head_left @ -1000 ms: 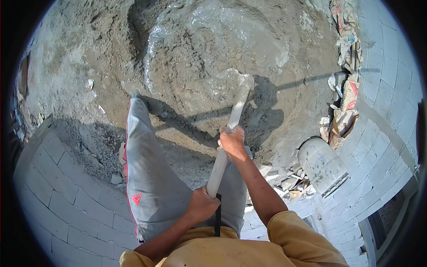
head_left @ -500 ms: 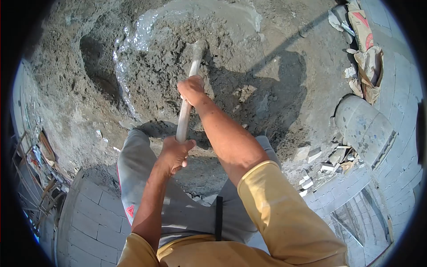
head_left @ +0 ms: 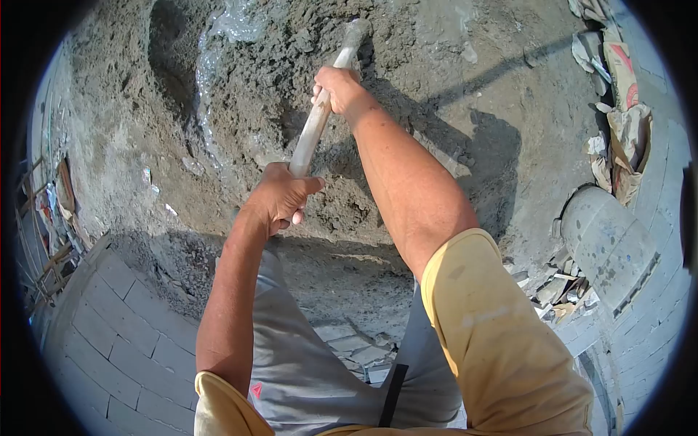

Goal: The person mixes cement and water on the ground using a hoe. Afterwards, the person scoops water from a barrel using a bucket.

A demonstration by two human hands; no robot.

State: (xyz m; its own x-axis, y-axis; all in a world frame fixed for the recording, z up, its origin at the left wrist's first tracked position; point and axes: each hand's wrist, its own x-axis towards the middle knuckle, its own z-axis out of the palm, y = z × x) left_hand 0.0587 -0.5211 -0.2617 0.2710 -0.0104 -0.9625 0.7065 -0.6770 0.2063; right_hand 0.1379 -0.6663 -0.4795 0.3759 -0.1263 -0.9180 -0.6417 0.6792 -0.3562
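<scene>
Both of my hands grip the pale wooden handle of a hoe (head_left: 313, 134), one above the other. My right hand (head_left: 337, 86) is wrapped round the handle close to its mortar-caked far end. Lower down, my left hand (head_left: 280, 195) is closed round the near end, thumb pointing right. The handle slants up and to the right; its blade is hidden under the wet grey mortar (head_left: 269, 80). That mix lies in a rough, lumpy heap in front of my legs, with a shiny wet streak along its left part.
At the right lie torn paper sacks (head_left: 629, 138) and a mortar-stained bucket (head_left: 607, 243) on its side. Broken rubble (head_left: 560, 291) lies beside it. Grey block paving (head_left: 131, 349) is at lower left, with sticks and scraps (head_left: 54, 232) at the left edge.
My hands and the hoe have moved forward and higher in view, and the hoe's head is farther from my legs. The view has tilted slightly. Both hands keep their hold.
</scene>
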